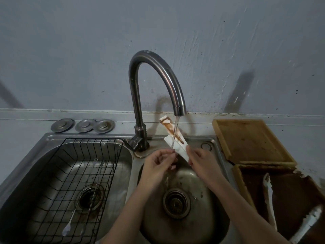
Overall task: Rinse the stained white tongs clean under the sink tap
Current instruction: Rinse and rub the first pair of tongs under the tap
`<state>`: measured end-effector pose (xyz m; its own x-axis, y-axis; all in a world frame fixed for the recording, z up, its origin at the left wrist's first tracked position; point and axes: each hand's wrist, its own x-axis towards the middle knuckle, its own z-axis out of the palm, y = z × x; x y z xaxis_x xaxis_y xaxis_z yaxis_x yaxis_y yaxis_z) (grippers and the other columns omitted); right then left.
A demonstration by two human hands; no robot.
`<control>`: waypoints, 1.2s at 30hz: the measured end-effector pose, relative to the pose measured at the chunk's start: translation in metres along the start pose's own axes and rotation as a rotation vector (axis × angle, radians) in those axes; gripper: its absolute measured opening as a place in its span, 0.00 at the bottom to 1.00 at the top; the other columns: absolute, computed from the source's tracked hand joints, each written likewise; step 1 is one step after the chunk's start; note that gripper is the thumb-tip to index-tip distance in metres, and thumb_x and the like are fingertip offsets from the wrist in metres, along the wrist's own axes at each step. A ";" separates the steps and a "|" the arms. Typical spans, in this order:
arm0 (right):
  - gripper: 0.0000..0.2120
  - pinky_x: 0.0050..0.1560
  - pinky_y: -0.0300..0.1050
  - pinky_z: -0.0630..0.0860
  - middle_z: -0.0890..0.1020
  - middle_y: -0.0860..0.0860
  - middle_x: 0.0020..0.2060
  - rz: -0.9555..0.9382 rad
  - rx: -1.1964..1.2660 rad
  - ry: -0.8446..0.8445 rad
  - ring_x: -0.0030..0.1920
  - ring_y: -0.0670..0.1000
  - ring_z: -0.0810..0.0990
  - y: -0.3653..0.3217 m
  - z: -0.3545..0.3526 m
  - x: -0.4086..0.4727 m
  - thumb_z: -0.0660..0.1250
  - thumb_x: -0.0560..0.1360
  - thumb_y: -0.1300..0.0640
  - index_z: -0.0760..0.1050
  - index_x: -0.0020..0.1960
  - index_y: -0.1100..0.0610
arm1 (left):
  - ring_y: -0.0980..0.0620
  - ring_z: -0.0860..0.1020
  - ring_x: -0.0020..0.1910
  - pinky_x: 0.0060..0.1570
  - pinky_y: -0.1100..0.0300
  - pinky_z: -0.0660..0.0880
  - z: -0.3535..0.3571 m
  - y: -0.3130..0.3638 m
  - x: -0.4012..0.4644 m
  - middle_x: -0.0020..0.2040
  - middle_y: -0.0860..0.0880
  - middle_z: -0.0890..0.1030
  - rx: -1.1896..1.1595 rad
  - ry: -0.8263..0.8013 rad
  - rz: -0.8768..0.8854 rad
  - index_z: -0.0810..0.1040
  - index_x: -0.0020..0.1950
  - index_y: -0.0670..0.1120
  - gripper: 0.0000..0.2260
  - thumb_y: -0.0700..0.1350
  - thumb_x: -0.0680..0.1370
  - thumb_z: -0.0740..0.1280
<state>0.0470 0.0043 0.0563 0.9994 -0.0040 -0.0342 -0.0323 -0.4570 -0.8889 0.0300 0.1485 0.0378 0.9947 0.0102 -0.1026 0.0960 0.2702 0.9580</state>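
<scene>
White tongs (173, 136) with brown stains slant up under the running tap (179, 110), tips toward the wall. Water falls from the spout onto the stained arms and runs down into the round right basin (207, 205). My right hand (198, 160) grips the tongs' lower handle end. My left hand (159, 162) sits just left of it under the stream, fingers curled, fingertips at the tongs' lower edge; whether it holds them is unclear.
The left basin holds a black wire rack (84, 173) with long thin utensils. Three metal plugs (82, 125) lie on the ledge behind. To the right stand a wooden board (253, 140) and a stained tray (281, 199) with more white tongs.
</scene>
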 end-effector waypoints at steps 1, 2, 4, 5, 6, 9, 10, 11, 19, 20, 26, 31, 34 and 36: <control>0.21 0.22 0.30 0.63 0.72 0.46 0.20 -0.019 -0.064 -0.014 0.19 0.40 0.68 0.000 0.004 0.000 0.59 0.78 0.49 0.71 0.27 0.53 | 0.53 0.80 0.38 0.38 0.66 0.77 0.004 -0.003 0.003 0.40 0.44 0.82 -0.044 -0.028 -0.027 0.79 0.52 0.37 0.07 0.35 0.76 0.65; 0.20 0.24 0.30 0.65 0.75 0.46 0.21 -0.029 -0.108 -0.031 0.21 0.40 0.71 0.000 0.008 0.001 0.59 0.78 0.50 0.73 0.28 0.52 | 0.54 0.78 0.35 0.36 0.66 0.76 0.008 -0.006 0.004 0.39 0.44 0.81 -0.104 -0.049 -0.054 0.79 0.51 0.37 0.06 0.35 0.76 0.65; 0.18 0.29 0.35 0.69 0.80 0.48 0.27 -0.015 -0.132 -0.073 0.27 0.43 0.75 0.003 0.017 0.002 0.58 0.79 0.52 0.77 0.34 0.55 | 0.55 0.73 0.29 0.33 0.65 0.72 0.014 -0.014 0.007 0.35 0.44 0.78 -0.241 -0.063 -0.121 0.80 0.49 0.37 0.06 0.37 0.75 0.67; 0.17 0.30 0.37 0.68 0.79 0.48 0.28 -0.008 -0.142 -0.091 0.28 0.45 0.75 0.003 0.020 0.003 0.57 0.79 0.53 0.76 0.36 0.56 | 0.56 0.71 0.28 0.32 0.65 0.72 0.013 -0.018 0.009 0.33 0.45 0.77 -0.292 -0.043 -0.167 0.80 0.48 0.37 0.05 0.37 0.75 0.68; 0.17 0.30 0.37 0.67 0.78 0.47 0.29 -0.007 -0.167 -0.112 0.29 0.44 0.74 0.005 0.021 0.002 0.56 0.79 0.54 0.74 0.35 0.56 | 0.56 0.71 0.27 0.30 0.66 0.73 0.011 -0.020 0.011 0.32 0.46 0.76 -0.321 -0.008 -0.218 0.80 0.46 0.37 0.04 0.36 0.75 0.67; 0.18 0.29 0.37 0.62 0.72 0.47 0.29 -0.016 -0.238 -0.196 0.30 0.44 0.71 0.006 0.022 -0.001 0.55 0.79 0.56 0.65 0.31 0.49 | 0.56 0.74 0.28 0.29 0.68 0.77 0.003 -0.023 0.012 0.31 0.47 0.79 -0.356 0.058 -0.346 0.79 0.42 0.39 0.02 0.36 0.75 0.67; 0.18 0.29 0.38 0.62 0.72 0.47 0.29 -0.003 -0.238 -0.215 0.30 0.45 0.70 0.005 0.023 -0.003 0.54 0.79 0.57 0.65 0.30 0.49 | 0.56 0.76 0.28 0.29 0.68 0.77 0.003 -0.023 0.011 0.31 0.46 0.80 -0.359 0.072 -0.365 0.79 0.44 0.39 0.02 0.37 0.75 0.67; 0.18 0.29 0.40 0.63 0.72 0.49 0.29 0.013 -0.236 -0.224 0.30 0.46 0.70 0.005 0.023 -0.003 0.54 0.79 0.57 0.65 0.30 0.51 | 0.56 0.77 0.27 0.28 0.67 0.77 0.004 -0.022 0.009 0.31 0.46 0.80 -0.365 0.089 -0.381 0.79 0.45 0.38 0.04 0.39 0.76 0.67; 0.20 0.27 0.37 0.62 0.72 0.49 0.27 0.075 -0.344 -0.247 0.27 0.45 0.69 0.013 0.020 -0.010 0.55 0.80 0.55 0.66 0.29 0.54 | 0.56 0.81 0.32 0.34 0.64 0.79 0.008 -0.030 -0.005 0.34 0.48 0.82 -0.292 0.055 -0.518 0.78 0.54 0.38 0.09 0.43 0.78 0.64; 0.20 0.27 0.37 0.63 0.73 0.49 0.27 0.071 -0.363 -0.256 0.27 0.45 0.70 0.013 0.019 -0.011 0.54 0.80 0.54 0.67 0.30 0.53 | 0.55 0.82 0.34 0.34 0.64 0.79 0.007 -0.030 -0.006 0.36 0.47 0.83 -0.291 0.039 -0.530 0.78 0.56 0.37 0.10 0.41 0.77 0.65; 0.20 0.28 0.39 0.65 0.79 0.54 0.33 0.056 -0.386 -0.285 0.28 0.49 0.72 0.013 0.015 -0.018 0.54 0.80 0.51 0.68 0.31 0.54 | 0.48 0.83 0.41 0.37 0.59 0.82 -0.001 -0.029 0.004 0.42 0.41 0.84 -0.441 0.231 -0.528 0.77 0.53 0.38 0.13 0.48 0.78 0.63; 0.20 0.29 0.40 0.64 0.72 0.49 0.26 0.038 -0.396 -0.280 0.27 0.47 0.69 0.014 0.009 -0.019 0.55 0.80 0.51 0.68 0.30 0.53 | 0.47 0.82 0.48 0.45 0.57 0.82 0.007 -0.029 -0.003 0.49 0.39 0.83 -0.374 0.126 -0.559 0.75 0.60 0.35 0.14 0.40 0.76 0.66; 0.20 0.30 0.42 0.66 0.72 0.50 0.25 0.040 -0.401 -0.327 0.26 0.47 0.69 0.018 -0.002 -0.021 0.55 0.79 0.51 0.70 0.30 0.56 | 0.39 0.81 0.53 0.42 0.54 0.82 -0.001 -0.025 -0.001 0.50 0.33 0.82 -0.436 0.163 -0.597 0.72 0.61 0.35 0.20 0.50 0.79 0.61; 0.20 0.30 0.43 0.66 0.72 0.51 0.25 0.034 -0.398 -0.324 0.26 0.48 0.69 0.020 -0.006 -0.023 0.56 0.79 0.51 0.72 0.32 0.58 | 0.37 0.81 0.51 0.38 0.51 0.80 -0.004 -0.024 0.000 0.52 0.32 0.81 -0.512 0.191 -0.635 0.69 0.62 0.35 0.25 0.56 0.80 0.56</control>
<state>0.0234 -0.0107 0.0419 0.9408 0.2219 -0.2561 0.0053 -0.7651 -0.6438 0.0278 0.1456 0.0135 0.7292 -0.1411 -0.6695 0.5613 0.6830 0.4674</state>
